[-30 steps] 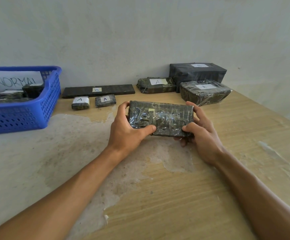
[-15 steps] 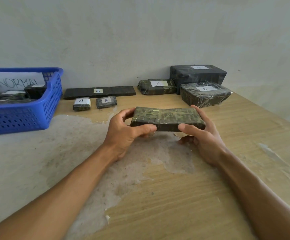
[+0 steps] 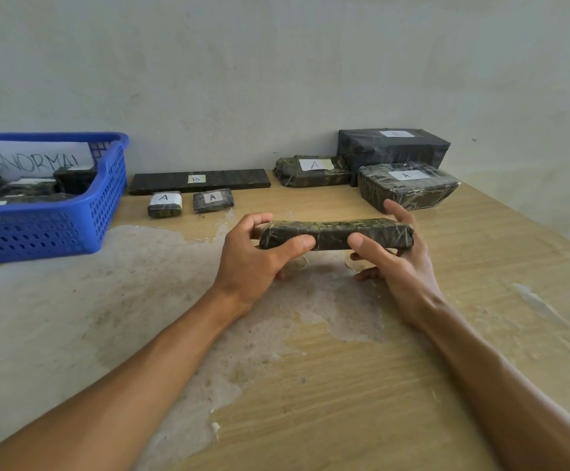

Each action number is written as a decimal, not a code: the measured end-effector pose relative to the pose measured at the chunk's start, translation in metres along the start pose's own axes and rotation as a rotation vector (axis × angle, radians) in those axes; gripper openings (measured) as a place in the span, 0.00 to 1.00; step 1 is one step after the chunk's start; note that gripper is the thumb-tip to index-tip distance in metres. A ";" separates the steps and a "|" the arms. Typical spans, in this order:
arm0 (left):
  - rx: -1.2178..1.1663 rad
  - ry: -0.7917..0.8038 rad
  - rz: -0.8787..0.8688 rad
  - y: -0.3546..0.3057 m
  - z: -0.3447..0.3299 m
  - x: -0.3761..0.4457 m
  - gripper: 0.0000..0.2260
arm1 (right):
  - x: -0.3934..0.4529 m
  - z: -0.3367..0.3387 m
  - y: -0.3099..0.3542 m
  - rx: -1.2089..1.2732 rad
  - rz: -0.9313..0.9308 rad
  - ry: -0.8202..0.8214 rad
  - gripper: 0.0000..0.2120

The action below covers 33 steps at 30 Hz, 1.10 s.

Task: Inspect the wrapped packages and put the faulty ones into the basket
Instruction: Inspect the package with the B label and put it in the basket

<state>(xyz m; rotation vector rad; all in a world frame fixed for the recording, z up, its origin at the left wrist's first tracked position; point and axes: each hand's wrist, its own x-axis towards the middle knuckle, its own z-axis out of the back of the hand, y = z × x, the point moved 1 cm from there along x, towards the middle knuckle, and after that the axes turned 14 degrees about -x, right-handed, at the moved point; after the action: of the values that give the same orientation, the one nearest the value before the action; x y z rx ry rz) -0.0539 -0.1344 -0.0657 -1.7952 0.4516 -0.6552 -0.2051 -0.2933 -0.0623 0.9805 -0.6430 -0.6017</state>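
Note:
I hold a dark, film-wrapped flat package (image 3: 336,233) above the middle of the table, its long side edge turned toward me. My left hand (image 3: 260,260) grips its left end, thumb on the near edge. My right hand (image 3: 395,260) grips the right end the same way, fingers behind and under it. The blue basket (image 3: 56,229) with an "ABNORMAL" sign stands at the far left and holds several dark packages.
Along the wall lie a long flat package marked B (image 3: 199,181), two small ones marked A (image 3: 164,204) (image 3: 213,200), a medium A package (image 3: 312,171), a larger A package (image 3: 407,185) and a black box (image 3: 392,147). The wooden table (image 3: 311,385) has peeled, worn patches.
Both hands have tilted the package from its broad face toward me to nearly flat, so only its side edge faces me now. It stayed in place over the table.

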 end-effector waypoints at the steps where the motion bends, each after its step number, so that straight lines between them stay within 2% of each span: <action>1: 0.030 0.002 -0.013 0.001 0.000 0.000 0.38 | -0.001 0.000 0.001 0.018 0.008 -0.011 0.40; 6: 0.072 0.027 -0.074 0.002 0.000 -0.001 0.30 | -0.003 0.000 0.008 0.128 -0.029 -0.052 0.32; 9: 0.030 0.108 -0.105 -0.002 -0.001 -0.002 0.23 | -0.002 0.001 0.010 0.157 -0.046 -0.097 0.20; 13: 0.023 0.097 -0.129 -0.004 -0.001 -0.003 0.12 | -0.003 0.003 0.014 0.211 -0.054 -0.026 0.26; 15: 0.021 0.077 -0.120 -0.005 -0.001 -0.004 0.13 | -0.004 0.005 0.015 0.174 -0.021 0.028 0.27; 20: 0.046 0.099 -0.113 -0.009 -0.004 -0.007 0.18 | -0.009 0.005 0.018 0.173 -0.013 -0.037 0.17; 23: 0.079 0.113 -0.091 -0.009 -0.005 -0.010 0.14 | -0.009 0.004 0.016 0.118 -0.034 -0.078 0.11; 27: 0.122 0.114 -0.077 -0.012 -0.005 -0.014 0.10 | -0.009 0.002 0.015 0.057 -0.015 -0.067 0.13; 33: 0.069 0.064 -0.080 -0.022 -0.003 -0.021 0.19 | -0.007 0.001 0.010 0.154 0.010 0.026 0.13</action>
<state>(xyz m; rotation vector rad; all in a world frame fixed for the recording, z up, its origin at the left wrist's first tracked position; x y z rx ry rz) -0.0725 -0.1169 -0.0491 -1.7380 0.3966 -0.7766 -0.2086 -0.2846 -0.0549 1.1264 -0.6777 -0.5354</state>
